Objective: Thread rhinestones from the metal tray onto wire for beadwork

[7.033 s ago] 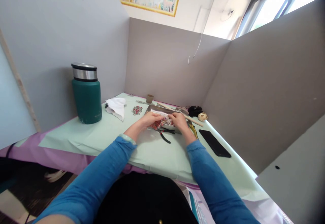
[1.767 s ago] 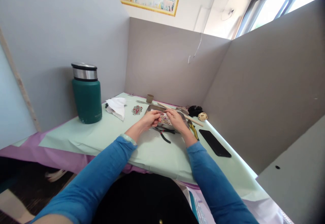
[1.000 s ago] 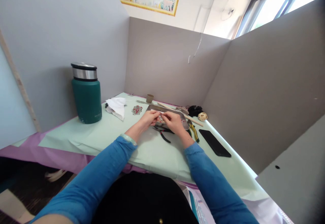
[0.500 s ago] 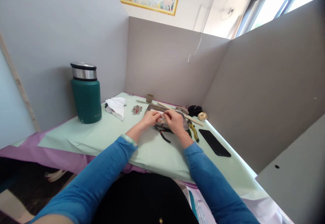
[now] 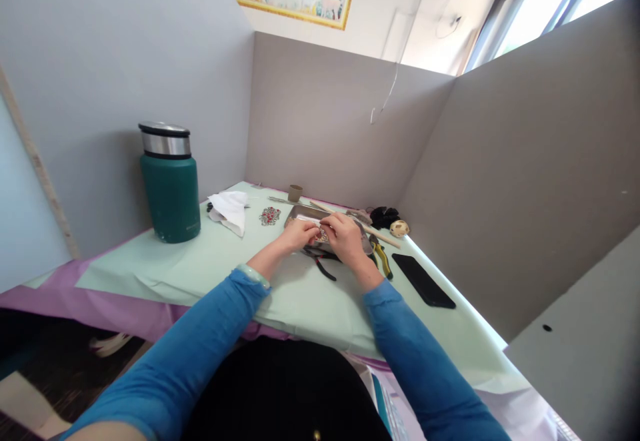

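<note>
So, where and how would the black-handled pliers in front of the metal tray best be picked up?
Probably by the pliers' long curved handle, pinched from above, with the fingers coming from the person's own side. That handle lies flat and juts toward the person, away from the metal tray, while the other end sits close to the tray's near side, by the left hand.

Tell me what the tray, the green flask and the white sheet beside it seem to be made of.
Tray: probably metal with a smooth, fairly glossy finish; its grey walls catch light.
Green flask: matte green body, coated metal or plastic, I can't tell; the shiny silver band below its lid suggests metal.
White sheet: matte, thin and creased, so paper or cloth.
</note>
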The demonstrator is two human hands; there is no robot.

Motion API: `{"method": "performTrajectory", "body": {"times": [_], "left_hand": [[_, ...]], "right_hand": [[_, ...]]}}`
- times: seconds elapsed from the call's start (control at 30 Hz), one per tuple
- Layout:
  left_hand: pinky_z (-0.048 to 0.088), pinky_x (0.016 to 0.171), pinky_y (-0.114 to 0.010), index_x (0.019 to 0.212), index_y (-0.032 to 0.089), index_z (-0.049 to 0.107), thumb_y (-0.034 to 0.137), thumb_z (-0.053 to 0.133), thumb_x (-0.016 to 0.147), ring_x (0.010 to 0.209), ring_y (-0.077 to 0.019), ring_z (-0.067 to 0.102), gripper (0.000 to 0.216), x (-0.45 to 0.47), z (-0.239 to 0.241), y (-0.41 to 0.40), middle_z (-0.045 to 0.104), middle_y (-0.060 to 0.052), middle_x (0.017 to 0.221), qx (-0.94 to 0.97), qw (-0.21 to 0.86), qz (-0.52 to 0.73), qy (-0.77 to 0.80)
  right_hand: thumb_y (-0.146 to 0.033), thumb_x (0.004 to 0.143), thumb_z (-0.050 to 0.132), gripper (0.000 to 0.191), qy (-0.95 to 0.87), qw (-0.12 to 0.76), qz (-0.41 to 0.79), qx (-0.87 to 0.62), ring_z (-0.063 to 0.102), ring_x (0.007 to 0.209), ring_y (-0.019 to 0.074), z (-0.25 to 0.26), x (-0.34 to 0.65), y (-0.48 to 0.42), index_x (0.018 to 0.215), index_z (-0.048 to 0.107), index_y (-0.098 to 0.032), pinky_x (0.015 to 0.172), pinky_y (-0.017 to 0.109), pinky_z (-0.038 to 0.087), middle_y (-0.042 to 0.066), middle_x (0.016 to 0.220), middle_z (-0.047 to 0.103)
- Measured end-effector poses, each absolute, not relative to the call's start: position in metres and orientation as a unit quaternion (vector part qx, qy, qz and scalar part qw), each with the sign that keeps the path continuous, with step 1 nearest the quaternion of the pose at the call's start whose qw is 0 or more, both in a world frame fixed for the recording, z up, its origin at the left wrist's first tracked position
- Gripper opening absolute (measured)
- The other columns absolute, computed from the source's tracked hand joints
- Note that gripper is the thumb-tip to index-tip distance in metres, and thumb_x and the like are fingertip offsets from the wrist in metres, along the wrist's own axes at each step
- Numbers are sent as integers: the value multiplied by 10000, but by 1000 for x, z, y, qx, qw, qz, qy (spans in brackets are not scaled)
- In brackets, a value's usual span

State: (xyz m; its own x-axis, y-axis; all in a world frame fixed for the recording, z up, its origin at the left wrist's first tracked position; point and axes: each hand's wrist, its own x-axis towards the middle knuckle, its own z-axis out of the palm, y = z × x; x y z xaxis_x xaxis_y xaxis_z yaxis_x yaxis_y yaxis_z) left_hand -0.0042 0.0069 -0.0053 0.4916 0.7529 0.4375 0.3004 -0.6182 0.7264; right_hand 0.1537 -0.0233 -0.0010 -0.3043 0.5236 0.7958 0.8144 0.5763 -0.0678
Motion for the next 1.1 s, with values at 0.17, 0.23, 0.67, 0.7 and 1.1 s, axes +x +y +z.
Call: {"method": "performTrajectory", "body": {"times": [0.17, 0.23, 0.67, 0.7, 1.1], "left_hand": [[331, 541, -222, 480, 169, 476, 246, 418, 744, 523, -113, 455, 281, -4, -5, 8, 500, 13, 489, 843, 244, 361, 317], [340, 569, -226, 481, 165, 489, 251, 419, 737, 556, -121, 477, 279, -4, -5, 9, 521, 8, 504, 852, 225, 346, 322], [381, 668, -253, 713, 155, 654, 267, 379, 779, 717, -167, 554, 304, 2, -1, 2, 648, -34, 730, 862, 143, 334, 353], [381, 680, -256, 728, 155, 662, 267, 381, 781, 745, -174, 563, 308, 2, -2, 3, 658, -42, 764, 865, 133, 331, 354], [372, 637, -262, 791, 146, 695, 252, 392, 814, 715, -184, 571, 322, 2, -6, 2, 685, -70, 777, 879, 68, 298, 365]], "right_hand": [[-193, 833, 482, 158, -801, 421, -113, -411, 527, 831, 193, -2, 156, -21, 840, 640, -207, 765, 309, 382, 59, 853, 595], [-181, 817, 486, 152, -804, 429, -75, -404, 526, 784, 180, -2, 157, -19, 818, 637, -205, 731, 298, 395, 50, 841, 586], [-277, 807, 512, 141, -786, 475, 27, -396, 525, 769, 163, 4, 154, -21, 786, 629, -200, 671, 271, 403, 30, 804, 598], [-265, 800, 518, 125, -790, 471, 22, -392, 520, 757, 160, 3, 154, -21, 771, 621, -200, 662, 269, 400, 27, 789, 588], [-201, 697, 504, 63, -756, 482, 93, -433, 485, 676, 133, 4, 151, -19, 650, 544, -186, 621, 250, 379, -8, 693, 539]]}}
